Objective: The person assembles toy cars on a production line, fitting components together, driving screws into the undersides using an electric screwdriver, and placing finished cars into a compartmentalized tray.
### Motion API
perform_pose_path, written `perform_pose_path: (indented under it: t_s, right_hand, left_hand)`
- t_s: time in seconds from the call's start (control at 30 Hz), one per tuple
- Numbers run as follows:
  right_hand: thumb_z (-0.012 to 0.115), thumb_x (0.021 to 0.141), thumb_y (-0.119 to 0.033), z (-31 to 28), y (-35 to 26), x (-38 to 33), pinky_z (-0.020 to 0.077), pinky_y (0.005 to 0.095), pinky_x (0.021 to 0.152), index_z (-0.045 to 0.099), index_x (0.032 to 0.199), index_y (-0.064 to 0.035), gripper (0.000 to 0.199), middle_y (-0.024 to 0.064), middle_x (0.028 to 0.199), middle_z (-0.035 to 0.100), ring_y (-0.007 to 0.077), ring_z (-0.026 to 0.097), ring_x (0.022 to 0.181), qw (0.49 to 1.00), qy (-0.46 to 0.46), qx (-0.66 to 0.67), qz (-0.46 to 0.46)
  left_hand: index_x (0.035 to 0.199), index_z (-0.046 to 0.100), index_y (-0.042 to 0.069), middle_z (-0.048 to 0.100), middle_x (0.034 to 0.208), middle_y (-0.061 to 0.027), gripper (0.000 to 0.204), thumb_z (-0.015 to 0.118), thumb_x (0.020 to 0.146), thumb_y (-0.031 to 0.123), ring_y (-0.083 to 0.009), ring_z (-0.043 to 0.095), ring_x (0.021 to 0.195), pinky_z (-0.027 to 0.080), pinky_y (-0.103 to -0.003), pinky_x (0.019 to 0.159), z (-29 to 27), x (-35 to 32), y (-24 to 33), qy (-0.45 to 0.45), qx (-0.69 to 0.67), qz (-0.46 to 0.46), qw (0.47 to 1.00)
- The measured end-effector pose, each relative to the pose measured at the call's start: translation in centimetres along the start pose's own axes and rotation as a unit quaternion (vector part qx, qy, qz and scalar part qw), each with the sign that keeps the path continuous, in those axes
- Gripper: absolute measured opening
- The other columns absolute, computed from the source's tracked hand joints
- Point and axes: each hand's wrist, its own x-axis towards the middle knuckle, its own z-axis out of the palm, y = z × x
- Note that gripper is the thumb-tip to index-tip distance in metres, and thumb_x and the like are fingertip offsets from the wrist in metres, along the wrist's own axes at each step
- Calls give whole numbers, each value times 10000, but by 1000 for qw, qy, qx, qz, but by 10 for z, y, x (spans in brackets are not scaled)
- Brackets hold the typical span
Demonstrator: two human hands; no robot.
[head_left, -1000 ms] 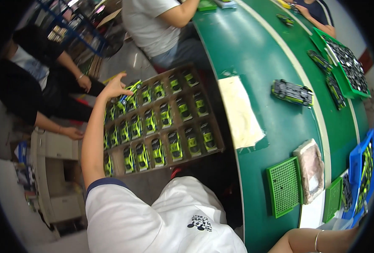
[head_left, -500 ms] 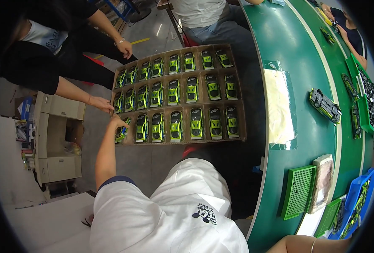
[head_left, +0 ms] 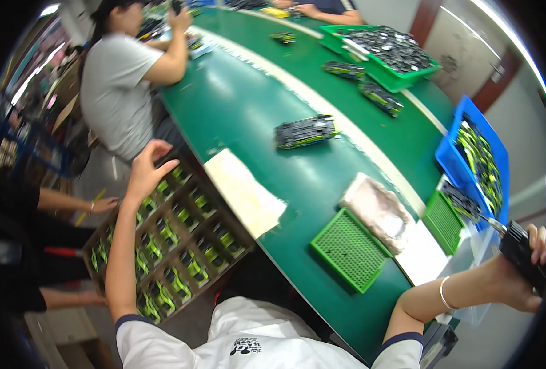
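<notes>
My left hand [head_left: 148, 167] is raised with fingers spread, holding nothing, just above the far corner of a brown divided cardboard box [head_left: 173, 237] full of black and green toy cars. My right hand [head_left: 527, 270] is at the far right, closed around a black electric screwdriver [head_left: 522, 252] whose tip points toward a blue bin [head_left: 451, 163]. A black and green toy car [head_left: 305, 131] lies alone on the green table [head_left: 248, 111].
A green perforated tray [head_left: 350, 248], a clear plastic bag [head_left: 378, 210], a second green tray [head_left: 444, 220] and a cream sheet [head_left: 243, 190] lie near the table edge. A green bin [head_left: 383, 52] of parts stands far back. A person in grey [head_left: 122, 92] sits left; another person's hand [head_left: 103, 205] reaches the box.
The view has swung up and right toward the table. My left hand lifted off the box's cars and now hovers open near its corner. My right hand with the screwdriver came into view.
</notes>
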Motion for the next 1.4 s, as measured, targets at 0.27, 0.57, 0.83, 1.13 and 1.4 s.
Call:
perform_pose_path:
  t_s: [0.27, 0.57, 0.83, 1.13, 1.4]
  right_hand:
    - [515, 690, -453, 19, -14, -21, 332, 242, 588, 453, 784, 3, 470, 54, 668, 384, 108, 386, 582, 997, 37, -22, -65]
    - [438, 809, -585, 44, 6, -6, 353, 241, 410, 490, 859, -73, 517, 41, 630, 464, 140, 407, 463, 992, 72, 5, -103]
    - [436, 750, -633, 37, 13, -11, 327, 254, 464, 475, 972, -61, 615, 46, 659, 437, 139, 387, 491, 998, 42, -13, -38]
    - [571, 679, -596, 40, 34, -41, 352, 259, 580, 456, 1015, -38, 661, 24, 688, 410, 110, 411, 581, 991, -49, -51, 114]
    - [365, 604, -807, 35, 87, -135, 420, 284, 435, 327, 1051, -85, 850, 70, 595, 453, 152, 440, 429, 967, -43, -117, 223]
  left_hand:
    - [861, 469, 44, 545, 961, -125, 458, 751, 604, 298, -302, 519, 919, 416, -376, 775, 159, 109, 132, -229, 79, 227, 943]
    - [884, 478, 42, 561, 847, -111, 400, 737, 590, 122, -296, 537, 826, 439, -368, 722, 170, 84, 223, -324, -74, 421, 844]
    - [891, 508, 81, 561, 1002, -34, 357, 716, 603, 116, -246, 515, 911, 445, -352, 782, 209, 44, 256, -391, -68, 522, 755]
    - [1203, 433, 66, 531, 1138, -105, 769, 788, 528, 165, -263, 492, 1067, 396, -346, 906, 236, 49, 219, -368, -283, 420, 780]
    - [1130, 516, 30, 573, 1077, -106, 660, 789, 549, 181, -197, 544, 997, 409, -313, 902, 242, 56, 193, -455, -324, 305, 771]
